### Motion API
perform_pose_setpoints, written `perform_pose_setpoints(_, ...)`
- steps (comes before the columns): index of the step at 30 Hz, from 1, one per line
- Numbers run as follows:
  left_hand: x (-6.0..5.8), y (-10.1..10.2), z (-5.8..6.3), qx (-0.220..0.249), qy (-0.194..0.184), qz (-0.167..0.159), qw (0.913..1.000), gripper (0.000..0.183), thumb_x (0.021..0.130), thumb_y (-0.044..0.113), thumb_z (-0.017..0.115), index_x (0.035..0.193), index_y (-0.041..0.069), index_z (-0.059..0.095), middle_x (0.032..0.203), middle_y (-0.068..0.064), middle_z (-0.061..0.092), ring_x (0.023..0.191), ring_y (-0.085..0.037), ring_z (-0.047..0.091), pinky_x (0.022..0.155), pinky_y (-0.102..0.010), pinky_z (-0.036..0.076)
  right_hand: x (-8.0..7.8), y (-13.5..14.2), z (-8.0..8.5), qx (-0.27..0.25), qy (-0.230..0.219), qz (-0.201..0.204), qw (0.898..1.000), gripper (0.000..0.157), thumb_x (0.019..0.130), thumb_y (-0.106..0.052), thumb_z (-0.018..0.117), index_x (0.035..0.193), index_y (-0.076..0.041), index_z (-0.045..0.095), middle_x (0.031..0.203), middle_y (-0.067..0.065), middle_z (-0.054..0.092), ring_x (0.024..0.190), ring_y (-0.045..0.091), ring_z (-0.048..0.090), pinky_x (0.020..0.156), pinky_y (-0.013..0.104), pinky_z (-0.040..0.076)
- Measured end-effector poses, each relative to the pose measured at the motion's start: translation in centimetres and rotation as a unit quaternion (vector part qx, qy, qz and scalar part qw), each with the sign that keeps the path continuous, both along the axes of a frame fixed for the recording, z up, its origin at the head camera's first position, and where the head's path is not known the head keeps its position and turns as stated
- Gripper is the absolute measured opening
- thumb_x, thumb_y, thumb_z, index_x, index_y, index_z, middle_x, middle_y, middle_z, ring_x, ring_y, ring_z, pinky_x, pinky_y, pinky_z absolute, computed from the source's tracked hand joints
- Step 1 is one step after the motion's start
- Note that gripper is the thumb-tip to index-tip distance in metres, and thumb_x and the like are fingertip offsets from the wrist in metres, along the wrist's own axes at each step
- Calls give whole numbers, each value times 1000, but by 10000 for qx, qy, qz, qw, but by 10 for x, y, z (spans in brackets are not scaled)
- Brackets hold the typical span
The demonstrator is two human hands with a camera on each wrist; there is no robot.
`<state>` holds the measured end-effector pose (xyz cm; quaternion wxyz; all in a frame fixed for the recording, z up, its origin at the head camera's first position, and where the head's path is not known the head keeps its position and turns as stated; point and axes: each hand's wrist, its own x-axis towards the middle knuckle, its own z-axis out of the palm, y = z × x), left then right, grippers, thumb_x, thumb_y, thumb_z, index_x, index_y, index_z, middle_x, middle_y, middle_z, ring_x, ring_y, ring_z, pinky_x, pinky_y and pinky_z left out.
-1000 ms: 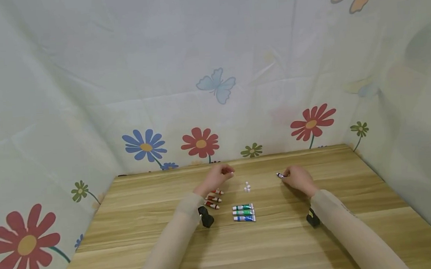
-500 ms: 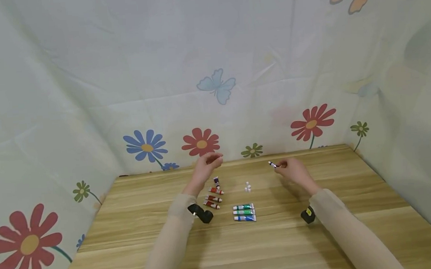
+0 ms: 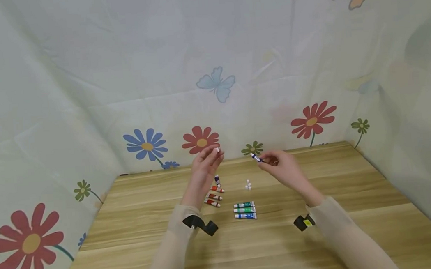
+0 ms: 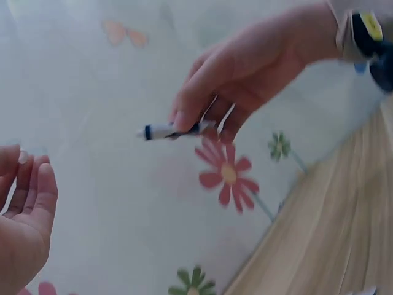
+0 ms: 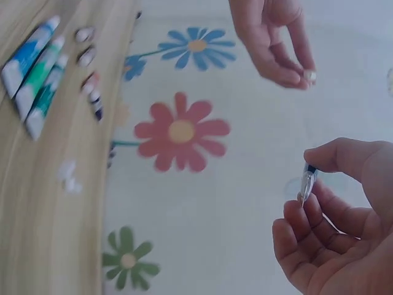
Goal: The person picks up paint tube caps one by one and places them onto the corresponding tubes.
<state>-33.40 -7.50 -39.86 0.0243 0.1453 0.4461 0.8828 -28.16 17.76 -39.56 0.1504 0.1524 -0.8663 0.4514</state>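
Note:
My left hand (image 3: 202,172) is raised over the back of the table and pinches a small white cap (image 3: 217,150) between thumb and fingertips. Facing it, my right hand (image 3: 287,172) holds a small paint tube (image 3: 256,158) with a dark blue band, pinched at its flat end. In the left wrist view the tube's narrow white nozzle (image 4: 140,134) points towards the left hand, with a gap between cap and nozzle. Several white caps (image 3: 248,185) lie in a small cluster on the table between and below the hands.
Left of the caps, a purple tube (image 3: 217,180) lies beside three red and orange tubes (image 3: 214,196). Nearer the front, two green tubes (image 3: 244,210) and a blue tube (image 3: 245,216) lie in a row. A flower-printed cloth (image 3: 153,93) hangs behind the wooden table (image 3: 274,246).
My right hand has lifted and brought the tube leftwards, closer to the left hand. The left hand has risen with its palm side turning up, uncovering the purple tube on the table.

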Motion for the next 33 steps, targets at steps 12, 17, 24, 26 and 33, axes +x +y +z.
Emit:
perform_pose_setpoints(12,65,21,30,1170,52,-543,9916,18,105,5,52,110,9,69,107,-5,66,108,-18,65,94,-27,52,50,-34,35,-356,1142,408,9920,18,90,-13,78,106,-9,71,91,-1,63,83,14,61,76,34,54)
perform_pose_setpoints(17,81,26,35,1394,-53,-689,9878,16,105,7,52,111,9,67,110,-6,66,108,-17,65,98,-26,50,62,-42,41,-268,1522,456,9869,18,89,-14,79,105,-11,71,92,-5,63,84,11,59,79,33,53)
perform_pose_setpoints(24,98,31,38,1468,89,-839,9856,16,106,8,51,112,11,66,109,-3,66,108,-16,64,102,-28,47,72,-49,45,-264,2024,513,9776,19,87,-10,80,105,-10,71,94,-6,62,84,10,58,74,29,52)
perform_pose_setpoints(26,101,32,39,1417,133,-865,9860,17,106,8,51,113,11,65,109,-3,66,108,-16,63,103,-28,47,73,-51,45,-243,2111,517,9758,20,87,-10,80,105,-8,71,95,-5,62,84,10,58,74,28,51)
perform_pose_setpoints(33,107,36,38,1187,149,-890,9888,17,106,9,50,113,13,65,110,-3,65,107,-16,62,100,-25,48,75,-54,45,-154,2156,437,9754,20,87,-10,80,105,-7,71,97,-3,63,85,10,57,74,27,52)
